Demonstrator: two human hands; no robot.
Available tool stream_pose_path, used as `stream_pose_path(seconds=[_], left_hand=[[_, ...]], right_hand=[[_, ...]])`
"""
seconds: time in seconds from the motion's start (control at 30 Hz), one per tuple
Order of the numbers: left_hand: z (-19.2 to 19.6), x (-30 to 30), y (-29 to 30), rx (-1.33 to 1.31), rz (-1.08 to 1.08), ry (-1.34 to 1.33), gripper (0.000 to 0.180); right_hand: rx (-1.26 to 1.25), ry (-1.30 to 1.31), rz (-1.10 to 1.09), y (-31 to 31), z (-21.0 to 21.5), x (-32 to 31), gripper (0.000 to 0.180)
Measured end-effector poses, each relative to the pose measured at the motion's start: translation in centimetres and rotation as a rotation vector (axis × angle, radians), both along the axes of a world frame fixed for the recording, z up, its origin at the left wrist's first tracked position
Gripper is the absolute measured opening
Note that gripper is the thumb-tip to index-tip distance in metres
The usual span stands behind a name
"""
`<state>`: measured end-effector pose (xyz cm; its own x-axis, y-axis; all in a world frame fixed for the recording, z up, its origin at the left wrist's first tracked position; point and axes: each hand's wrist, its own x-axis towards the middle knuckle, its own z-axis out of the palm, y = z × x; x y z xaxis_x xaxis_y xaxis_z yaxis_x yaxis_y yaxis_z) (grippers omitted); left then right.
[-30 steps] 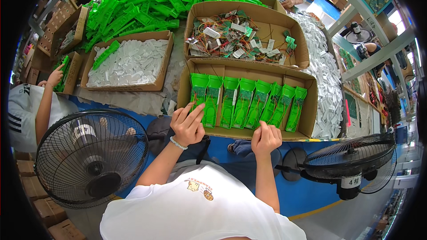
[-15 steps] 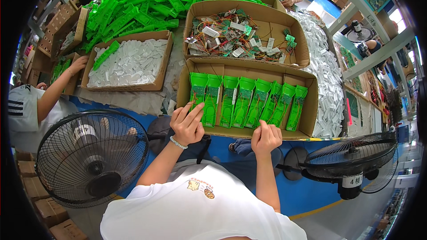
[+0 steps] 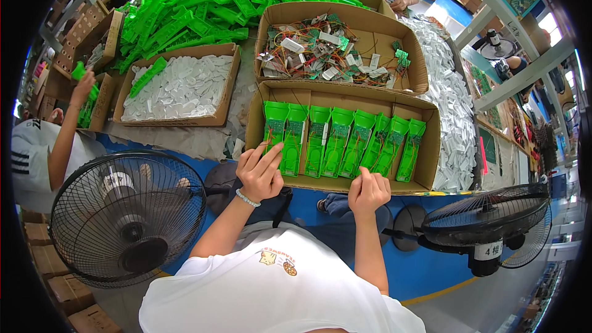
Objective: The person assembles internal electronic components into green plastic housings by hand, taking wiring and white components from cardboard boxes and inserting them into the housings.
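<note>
A row of several green plastic housings [image 3: 341, 142], each with a small green circuit board and thin wires, lies in a shallow cardboard box [image 3: 425, 114] before me. My left hand [image 3: 260, 172] is over the box's near left edge, fingers apart and partly bent, their tips next to the leftmost housing [image 3: 274, 124]. By the near edge, further right, my right hand [image 3: 369, 192] is closed, its fingertips close to the lower ends of the housings. Whatever its fingers hold, if anything, is hidden.
Behind stands a carton of wired boards [image 3: 308, 46]. Left are a box of white plastic pieces [image 3: 179, 89] and a heap of green housings [image 3: 197, 12]. White parts [image 3: 447, 86] lie right. Fans [image 3: 126, 222] flank me. A co-worker's hand [image 3: 83, 86] lifts a green part.
My hands and the row of housings stay in place. At the left, the co-worker's hand has risen and moved left, now with a green part in it.
</note>
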<state>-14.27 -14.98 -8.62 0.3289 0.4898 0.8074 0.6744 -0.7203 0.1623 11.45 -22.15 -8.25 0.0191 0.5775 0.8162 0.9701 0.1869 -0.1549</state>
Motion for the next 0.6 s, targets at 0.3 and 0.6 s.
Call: stream_pose_path(seconds=[0.3,0.6], left_hand=[[-0.04,-0.04,-0.05,-0.001,-0.001,-0.002,0.031],[0.05,0.00,-0.06,-0.004,0.002,0.000,0.031]], right_hand=[[-0.003,-0.001,0.000,0.00,0.07,-0.04,0.016],[0.012,-0.011,0.003,0.07,0.19,-0.06,0.016]])
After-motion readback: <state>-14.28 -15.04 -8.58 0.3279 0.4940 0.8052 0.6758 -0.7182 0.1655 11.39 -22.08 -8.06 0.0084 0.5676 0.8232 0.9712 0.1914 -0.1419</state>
